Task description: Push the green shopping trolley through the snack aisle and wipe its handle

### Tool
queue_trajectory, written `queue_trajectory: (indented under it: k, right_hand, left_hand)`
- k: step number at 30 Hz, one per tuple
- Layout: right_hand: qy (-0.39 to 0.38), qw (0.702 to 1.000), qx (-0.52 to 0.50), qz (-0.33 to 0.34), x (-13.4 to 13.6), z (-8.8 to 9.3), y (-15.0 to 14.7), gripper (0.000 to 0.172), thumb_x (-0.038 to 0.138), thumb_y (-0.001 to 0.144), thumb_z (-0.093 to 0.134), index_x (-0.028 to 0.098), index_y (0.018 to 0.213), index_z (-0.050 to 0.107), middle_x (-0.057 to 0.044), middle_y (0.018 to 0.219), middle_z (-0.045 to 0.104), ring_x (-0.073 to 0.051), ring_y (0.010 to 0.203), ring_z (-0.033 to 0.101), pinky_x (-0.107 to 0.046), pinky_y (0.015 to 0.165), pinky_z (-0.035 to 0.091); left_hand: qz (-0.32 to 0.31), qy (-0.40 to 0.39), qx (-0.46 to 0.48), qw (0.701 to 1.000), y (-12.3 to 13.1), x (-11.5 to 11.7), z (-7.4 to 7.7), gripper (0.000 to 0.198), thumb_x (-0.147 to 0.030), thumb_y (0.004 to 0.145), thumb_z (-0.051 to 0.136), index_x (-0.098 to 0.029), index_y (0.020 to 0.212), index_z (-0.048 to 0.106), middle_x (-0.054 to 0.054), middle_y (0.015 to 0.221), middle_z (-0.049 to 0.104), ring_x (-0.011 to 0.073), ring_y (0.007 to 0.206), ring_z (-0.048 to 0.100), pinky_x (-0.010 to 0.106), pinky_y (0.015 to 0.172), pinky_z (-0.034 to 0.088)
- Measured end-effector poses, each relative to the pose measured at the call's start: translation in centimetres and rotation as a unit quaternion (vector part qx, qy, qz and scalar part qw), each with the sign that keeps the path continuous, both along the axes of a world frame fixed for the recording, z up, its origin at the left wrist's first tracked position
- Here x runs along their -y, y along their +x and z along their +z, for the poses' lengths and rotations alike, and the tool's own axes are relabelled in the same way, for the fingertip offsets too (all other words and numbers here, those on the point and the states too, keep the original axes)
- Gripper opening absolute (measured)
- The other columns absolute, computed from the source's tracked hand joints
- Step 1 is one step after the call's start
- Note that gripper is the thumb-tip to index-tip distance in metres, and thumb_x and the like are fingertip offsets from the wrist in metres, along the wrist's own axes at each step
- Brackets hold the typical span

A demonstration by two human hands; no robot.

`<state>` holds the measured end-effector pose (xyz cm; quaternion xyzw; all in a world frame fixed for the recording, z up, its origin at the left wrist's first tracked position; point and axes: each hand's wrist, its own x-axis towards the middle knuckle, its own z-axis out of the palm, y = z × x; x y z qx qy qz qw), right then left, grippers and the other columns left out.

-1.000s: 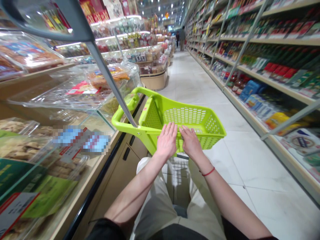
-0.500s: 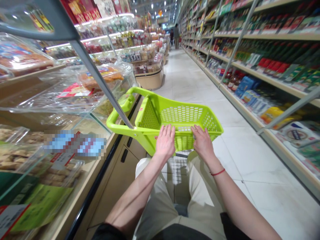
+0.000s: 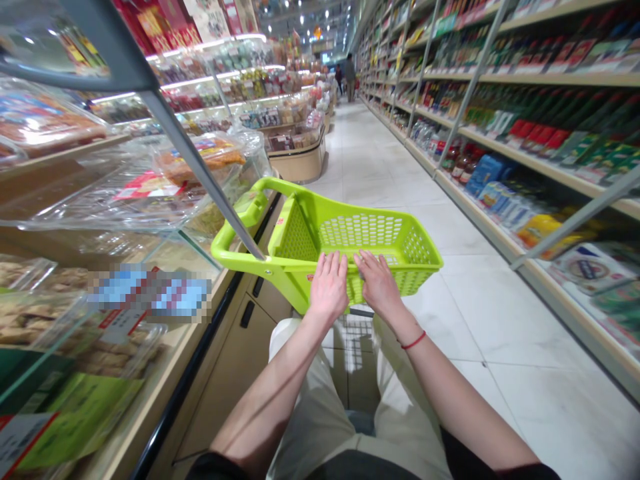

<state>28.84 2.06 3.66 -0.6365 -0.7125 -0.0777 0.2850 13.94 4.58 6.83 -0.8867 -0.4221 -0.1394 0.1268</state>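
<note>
A bright green plastic shopping cart [image 3: 370, 273] stands side-on in front of my knees, its perforated basket holding nothing that I can see. Over the near rim lie the fingers of my left hand [image 3: 329, 287], holding it, with the thumb hidden. Close beside it on the right, my right hand [image 3: 379, 281] also grips this rim, its fingertips reaching over to the inside. A red string bracelet [image 3: 414, 341] circles my right wrist. The cart's handle [image 3: 233, 230] points left toward the display counter.
A glass-edged counter [image 3: 195, 250] with packaged foods runs along the left, crossed by a slanting grey metal post [image 3: 200, 170]. Tall shelves [image 3: 540, 143] of bottles and packs line the right. Two people stand far down the tiled aisle [image 3: 360, 140].
My right hand has slid left along the basket rim, closer to my left hand. The left hand and the cart have hardly moved.
</note>
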Motion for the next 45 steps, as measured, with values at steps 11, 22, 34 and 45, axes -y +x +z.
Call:
queue_trajectory:
  k: [11, 22, 34, 45]
  right_hand:
    - [-0.011, 0.992, 0.016, -0.126, 1.4, -1.6, 4.9, 0.063, -0.001, 0.075, 0.041, 0.008, 0.135, 0.056, -0.017, 0.143, 0.056, -0.027, 0.137, 0.047, -0.052, 0.118, 0.031]
    - [-0.006, 1.0, 0.025, 0.012, 0.2, -0.2, 0.4, 0.07, -0.005, 0.072, 0.04, 0.01, 0.139, 0.053, -0.016, 0.149, 0.049, -0.026, 0.141, 0.043, -0.053, 0.118, 0.031]
    - [-0.007, 0.995, 0.026, -0.097, 1.3, -2.3, 5.2, 0.066, -0.001, 0.074, 0.042, 0.007, 0.138, 0.053, -0.02, 0.146, 0.052, -0.029, 0.139, 0.045, -0.055, 0.117, 0.031]
    - [-0.009, 1.0, 0.03, 0.004, 0.6, -0.8, 1.7, 0.071, -0.005, 0.073, 0.039, 0.006, 0.142, 0.048, -0.018, 0.152, 0.045, -0.027, 0.143, 0.039, -0.052, 0.119, 0.031]
  left_hand:
    - [0.002, -0.006, 0.004, 1.0, -0.1, 0.1, 0.1, 0.07, -0.012, 0.076, 0.05, -0.003, 0.145, 0.041, 0.019, 0.152, 0.045, 0.0285, 0.144, 0.037, 0.047, 0.125, 0.019]
    - [0.001, -0.004, -0.001, 1.0, -0.2, 0.1, 0.1, 0.066, -0.014, 0.08, 0.049, -0.002, 0.144, 0.043, 0.019, 0.151, 0.046, 0.03, 0.144, 0.038, 0.047, 0.125, 0.018]
    - [0.001, -0.005, 0.012, 1.0, -0.1, 0.2, 0.2, 0.066, -0.012, 0.078, 0.049, -0.002, 0.143, 0.044, 0.019, 0.149, 0.047, 0.0293, 0.143, 0.039, 0.047, 0.125, 0.019]
    - [0.002, -0.013, 0.003, 1.0, -0.2, 0.2, 0.3, 0.068, -0.012, 0.077, 0.049, -0.002, 0.144, 0.043, 0.02, 0.152, 0.044, 0.0293, 0.144, 0.037, 0.048, 0.125, 0.019]
